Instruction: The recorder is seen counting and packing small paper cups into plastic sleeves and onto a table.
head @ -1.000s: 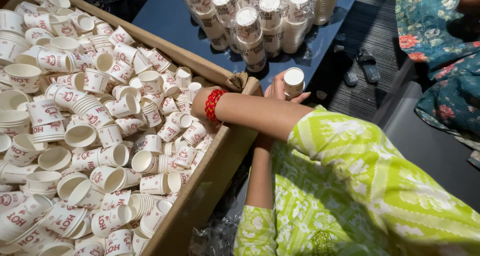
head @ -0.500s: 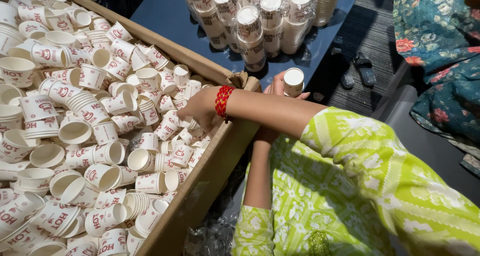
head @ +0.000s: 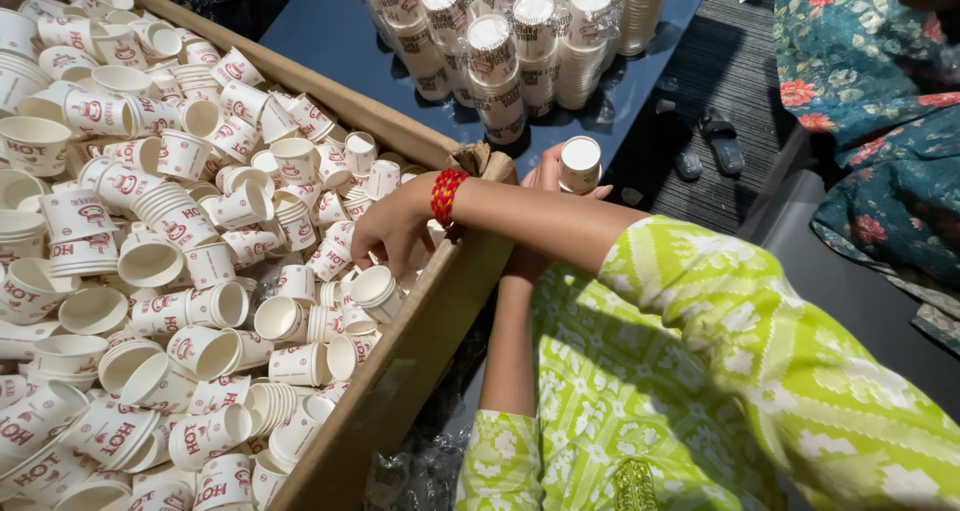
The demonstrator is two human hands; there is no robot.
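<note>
Over the cardboard box point(head: 420, 321), right hand point(head: 395, 233) grasps a paper cup point(head: 375, 289); left hand point(head: 545, 171) grasps 1 stack point(head: 580, 164).

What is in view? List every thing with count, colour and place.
cardboard box: one, brown, left.
loose paper cups: too many to count, white with red print, in the box.
wrapped cup stacks: several, white in clear film, top centre.
blue surface: one, under the stacks.
sandals: a pair, dark, on the floor, upper right.
other person's clothing: teal with flowers, far right.
bangle: one, red, right wrist.
sleeves: green and white, bottom right.
right hand: over the cups in the box.
left hand: holds a white cup beyond the box corner.
</note>
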